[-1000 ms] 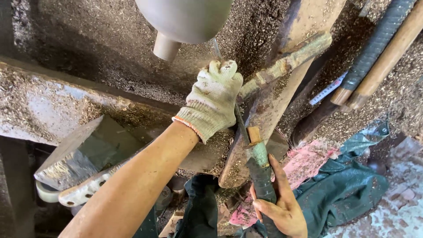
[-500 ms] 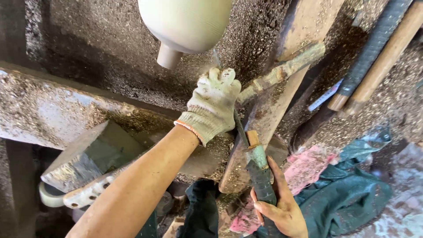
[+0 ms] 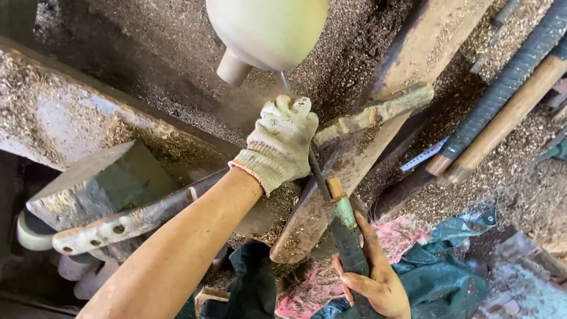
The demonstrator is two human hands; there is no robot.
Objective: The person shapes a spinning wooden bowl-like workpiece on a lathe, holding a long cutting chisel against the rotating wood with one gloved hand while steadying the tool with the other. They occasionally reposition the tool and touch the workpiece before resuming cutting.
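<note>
The gloved left hand (image 3: 280, 145), fingers curled tight, pinned the rod (image 3: 372, 115) across the plank (image 3: 354, 153). Below the plank, the bare right hand (image 3: 372, 277) wrapped the file (image 3: 345, 236). Best kept steady, strokes level.

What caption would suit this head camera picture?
Gloved left hand steadies a chisel against a spinning pale vessel; bare right hand grips its handle.
</note>
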